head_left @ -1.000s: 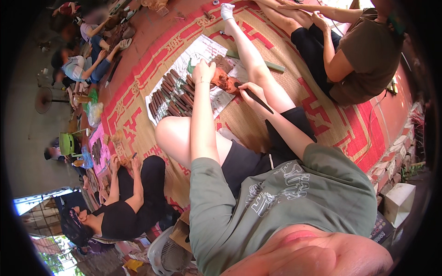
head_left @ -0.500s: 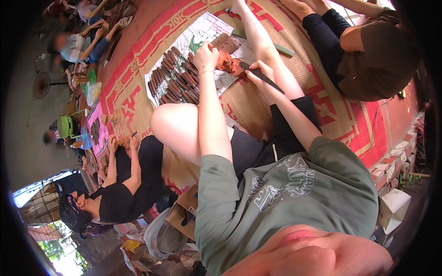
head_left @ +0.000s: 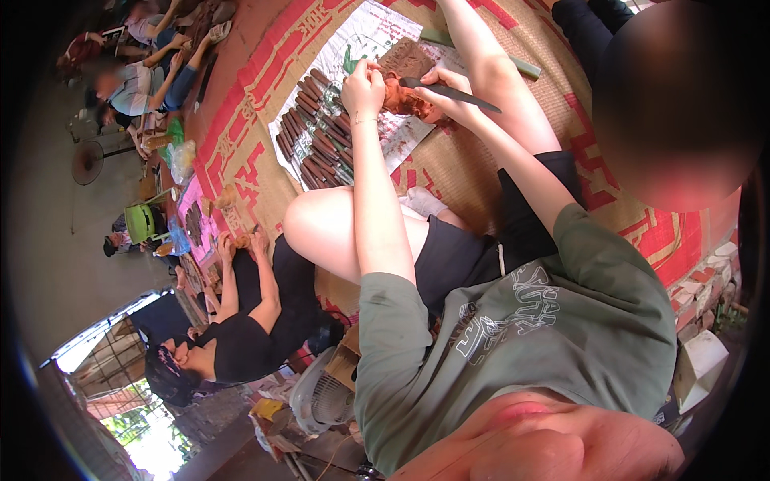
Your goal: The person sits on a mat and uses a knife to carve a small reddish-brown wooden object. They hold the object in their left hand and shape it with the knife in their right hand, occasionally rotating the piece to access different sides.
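Observation:
My left hand is closed on a reddish-brown carved wooden piece, holding its left side above a printed white sheet. My right hand grips a long dark tapered tool, possibly a file. Its blunt end lies over the carving and its narrow end sticks out past my wrist to the right. My fingers partly cover the carving, so its full shape is hidden. Left of it, several wooden-handled carving tools lie in rows on the sheet. A rough brown block sits just beyond the carving.
A greenish bar lies beside my outstretched leg. Everything rests on a red and tan woven mat. To the left a person in black works on a small piece. A blurred shape fills the right; a white fan is behind.
The view has shifted, so the scene sits a little further right. The dark tool has swung to a flatter angle and now reaches further across the carving. Both hands keep their grip.

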A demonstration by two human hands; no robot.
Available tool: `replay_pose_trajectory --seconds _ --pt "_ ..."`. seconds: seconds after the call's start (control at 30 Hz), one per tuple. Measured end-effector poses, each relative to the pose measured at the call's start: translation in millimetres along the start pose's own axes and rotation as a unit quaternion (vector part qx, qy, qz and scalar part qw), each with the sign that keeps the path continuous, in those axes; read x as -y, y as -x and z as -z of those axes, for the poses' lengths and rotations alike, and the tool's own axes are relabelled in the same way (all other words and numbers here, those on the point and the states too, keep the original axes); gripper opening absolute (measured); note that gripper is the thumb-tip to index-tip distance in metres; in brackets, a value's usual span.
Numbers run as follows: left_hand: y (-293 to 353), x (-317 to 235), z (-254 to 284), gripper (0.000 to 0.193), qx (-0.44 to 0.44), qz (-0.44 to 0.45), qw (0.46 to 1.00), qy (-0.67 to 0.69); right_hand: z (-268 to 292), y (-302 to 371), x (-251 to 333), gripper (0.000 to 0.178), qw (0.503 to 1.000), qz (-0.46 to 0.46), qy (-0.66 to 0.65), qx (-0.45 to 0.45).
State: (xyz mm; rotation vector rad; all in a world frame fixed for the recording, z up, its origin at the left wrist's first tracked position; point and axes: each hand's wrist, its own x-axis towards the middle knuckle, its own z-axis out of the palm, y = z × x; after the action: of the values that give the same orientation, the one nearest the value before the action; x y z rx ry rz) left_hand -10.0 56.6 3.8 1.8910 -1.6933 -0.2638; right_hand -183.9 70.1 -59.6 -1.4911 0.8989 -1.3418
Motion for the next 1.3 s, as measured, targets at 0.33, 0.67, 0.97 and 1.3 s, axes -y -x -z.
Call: replay_pose_trajectory --seconds 0.33,0.67,0.97,1.3 --pt "-9 7 -4 0.017 0.024 -0.034 0.999 0.001 -5 17 -21 0.016 0.990 -0.084 -0.113 -0.013" --pt "-8 0 -5 0.019 0.034 -0.032 0.999 -0.015 -3 32 6 0.013 0.960 -0.205 -0.189 -0.036" --pt "-4 -17 -10 0.019 0.012 -0.051 0.997 -0.058 -11 35 9 0.013 0.978 -0.144 -0.116 -0.096" --pt "0 -18 -12 0.025 0.005 0.078 0.988 -0.135 4 42 9 0.010 0.973 -0.165 -0.150 -0.054"
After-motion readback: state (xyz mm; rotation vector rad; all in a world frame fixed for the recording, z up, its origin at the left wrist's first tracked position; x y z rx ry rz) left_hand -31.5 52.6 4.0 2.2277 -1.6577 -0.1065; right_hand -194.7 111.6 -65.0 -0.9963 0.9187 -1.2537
